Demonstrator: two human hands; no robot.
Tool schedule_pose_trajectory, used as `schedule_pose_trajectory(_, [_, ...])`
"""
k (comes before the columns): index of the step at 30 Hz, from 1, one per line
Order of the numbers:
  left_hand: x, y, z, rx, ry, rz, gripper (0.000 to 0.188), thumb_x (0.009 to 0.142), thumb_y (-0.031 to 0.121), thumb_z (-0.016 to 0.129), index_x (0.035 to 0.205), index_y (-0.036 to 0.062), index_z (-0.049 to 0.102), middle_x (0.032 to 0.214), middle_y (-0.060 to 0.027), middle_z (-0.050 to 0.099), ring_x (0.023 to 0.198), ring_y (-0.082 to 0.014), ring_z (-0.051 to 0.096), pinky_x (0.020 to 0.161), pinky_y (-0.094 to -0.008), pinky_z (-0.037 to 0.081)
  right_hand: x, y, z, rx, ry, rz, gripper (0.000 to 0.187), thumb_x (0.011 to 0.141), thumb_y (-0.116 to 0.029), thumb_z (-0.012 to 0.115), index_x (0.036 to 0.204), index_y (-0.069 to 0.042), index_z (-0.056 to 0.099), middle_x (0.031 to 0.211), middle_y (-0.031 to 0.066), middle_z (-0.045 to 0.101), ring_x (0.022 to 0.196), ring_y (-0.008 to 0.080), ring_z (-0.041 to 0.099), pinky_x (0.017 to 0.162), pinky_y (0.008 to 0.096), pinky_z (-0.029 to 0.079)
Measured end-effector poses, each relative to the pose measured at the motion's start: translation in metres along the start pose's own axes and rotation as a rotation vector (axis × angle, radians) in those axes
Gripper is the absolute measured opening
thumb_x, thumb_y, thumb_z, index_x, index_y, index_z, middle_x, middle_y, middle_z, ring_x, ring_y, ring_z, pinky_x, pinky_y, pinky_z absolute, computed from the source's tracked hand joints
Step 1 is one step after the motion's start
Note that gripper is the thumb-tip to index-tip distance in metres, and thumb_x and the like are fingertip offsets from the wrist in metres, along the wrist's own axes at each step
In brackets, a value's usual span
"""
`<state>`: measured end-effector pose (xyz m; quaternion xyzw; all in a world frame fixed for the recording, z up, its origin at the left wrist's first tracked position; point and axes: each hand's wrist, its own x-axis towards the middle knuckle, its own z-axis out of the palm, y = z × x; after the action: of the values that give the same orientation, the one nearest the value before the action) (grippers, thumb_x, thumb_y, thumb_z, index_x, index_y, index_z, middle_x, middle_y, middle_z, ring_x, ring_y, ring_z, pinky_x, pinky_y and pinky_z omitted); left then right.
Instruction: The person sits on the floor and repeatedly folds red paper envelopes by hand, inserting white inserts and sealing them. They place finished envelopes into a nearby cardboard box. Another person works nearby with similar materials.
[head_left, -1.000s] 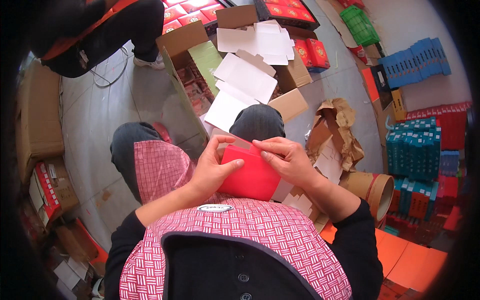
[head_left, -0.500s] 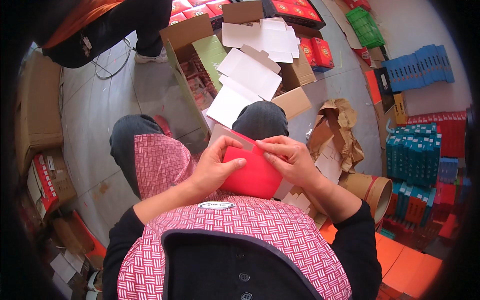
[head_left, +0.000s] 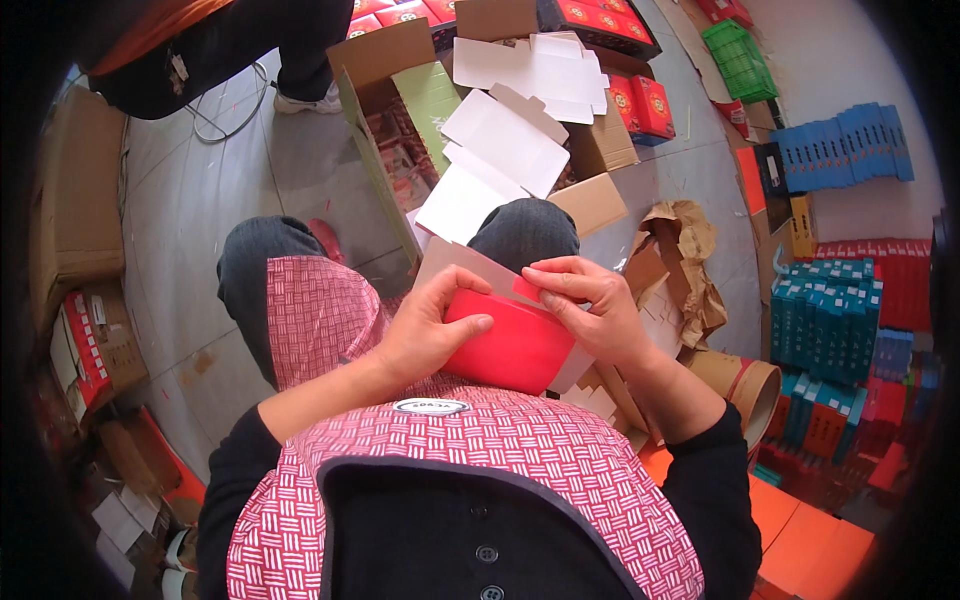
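Note:
A red folded card sheet with a pale greyish panel at its far edge rests over my lap. My left hand grips its left side, the thumb lying on the red face and the fingers behind. At the upper right corner, my right hand pinches a small red tab between thumb and fingertips. Whether this tab is part of the sheet or a loose strip, I cannot tell. A patterned red and white apron covers my front.
Ahead, an open carton bears flattened white boxes. Crumpled brown paper and a cardboard tube lie to the right. Beyond are blue boxes, teal boxes and a green crate. Another person's leg is at upper left.
My right hand has lifted slightly away at the corner, and the small red tab now stands out between its fingertips. The left hand keeps its hold on the red sheet.

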<state>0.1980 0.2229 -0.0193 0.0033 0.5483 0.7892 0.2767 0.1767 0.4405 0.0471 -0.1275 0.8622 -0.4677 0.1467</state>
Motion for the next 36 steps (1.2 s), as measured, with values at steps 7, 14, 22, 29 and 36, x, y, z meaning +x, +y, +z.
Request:
schedule_pose_trajectory(7, [-0.002,0.004,-0.003,0.223,-0.017,-0.032,0.024,0.084,-0.002,0.063,0.104,0.0031,0.05,0.094,-0.0032,0.058,0.09,-0.0084,0.058,0.08,-0.0231,0.048,0.003,-0.001,-0.006,0.004,-0.098,0.032,0.028,0.082,0.002,0.06,0.108,-0.006,0.068,0.106,0.0108,0.065,0.094,0.0181,0.063,0.081,0.0275,0.049])
schedule_pose_trajectory(14, [-0.011,0.014,0.001,0.446,0.042,0.327,0.02,0.079,0.0,0.067,0.095,0.0025,0.055,0.084,-0.01,0.061,0.076,-0.0183,0.061,0.071,-0.0284,0.05,0.002,-0.002,-0.004,0.086,-0.118,0.021,0.026,0.082,0.001,0.064,0.107,-0.006,0.069,0.107,0.0097,0.065,0.095,0.0177,0.063,0.081,0.0279,0.05])
schedule_pose_trajectory(22, [-0.012,0.007,-0.002,0.342,0.012,0.361,0.016,0.078,-0.004,0.066,0.09,0.0023,0.058,0.084,-0.0079,0.06,0.079,-0.0159,0.06,0.071,-0.0268,0.049,-0.001,-0.005,-0.003,-0.183,0.067,-0.252,0.024,0.075,-0.005,0.069,0.098,-0.009,0.07,0.104,0.0087,0.062,0.093,0.0237,0.061,0.081,0.0333,0.048])
schedule_pose_trajectory(29, [-0.008,0.007,0.003,0.385,0.02,0.336,0.024,0.079,-0.003,0.066,0.1,0.0039,0.054,0.088,-0.008,0.061,0.083,-0.0139,0.06,0.074,-0.0265,0.049,-0.002,-0.016,0.011,-0.518,0.083,-0.494,0.016,0.066,-0.008,0.075,0.079,-0.007,0.066,0.082,0.0047,0.058,0.083,0.0232,0.055,0.071,0.0333,0.043])
schedule_pose_trajectory(36, [-0.007,0.008,0.006,-0.079,0.039,0.039,0.038,0.083,0.0,0.065,0.114,0.0028,0.042,0.094,-0.0103,0.063,0.089,-0.014,0.061,0.078,-0.0273,0.05,0.001,-0.018,0.005,-0.297,0.092,-0.334,0.01,0.072,-0.005,0.068,0.074,-0.004,0.057,0.078,0.0066,0.057,0.079,0.024,0.056,0.073,0.0342,0.044])
